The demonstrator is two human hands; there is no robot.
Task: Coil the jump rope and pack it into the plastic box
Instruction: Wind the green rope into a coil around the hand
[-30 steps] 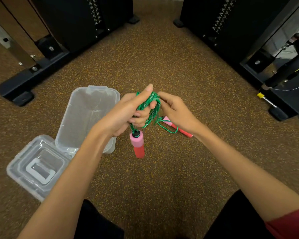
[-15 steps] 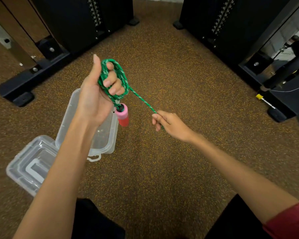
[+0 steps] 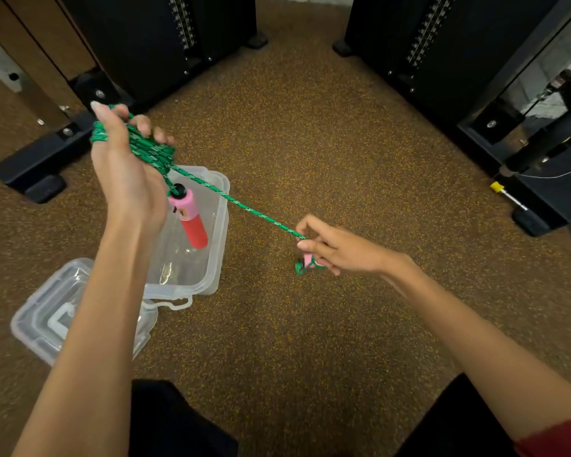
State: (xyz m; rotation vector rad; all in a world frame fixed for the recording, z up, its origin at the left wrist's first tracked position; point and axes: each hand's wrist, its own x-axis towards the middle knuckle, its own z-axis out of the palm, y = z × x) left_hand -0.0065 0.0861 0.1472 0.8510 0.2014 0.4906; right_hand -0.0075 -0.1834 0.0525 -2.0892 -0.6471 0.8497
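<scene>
The jump rope (image 3: pixel 136 145) is being held as a bundle of green loops wound round the left hand (image 3: pixel 126 166), fingers curled shut on the coils w/ the thumb up. One pink-and-red handle (image 3: pixel 189 214) is hanging free below that palm, above the open plastic box (image 3: pixel 216 245), which is sitting on the speckled floor (image 3: pixel 310 143). Its lid (image 3: pixel 43 321) is lying just beside it, nearer the body.

A taut strand (image 3: pixel 241 206) is being stretched from the bundle down to the right hand (image 3: pixel 340 249), where it is being pinched between thumb and fingertips. A bit of pink and green — prob. the second handle's end — is showing under that hand; more cannot be told.

Handling, as judged: the cord is looking braided, light and limp, so no shape is being kept unless the loops are pinned. Coils are likely being best gripped across the whole bundle, not by a single loop — otherwise they could spill. The handles are stiff and the heaviest parts, so swinging and tugging on the coil are to be expected; they would be the firm spots to take hold of when the bundle is being lowered into the box.
</scene>
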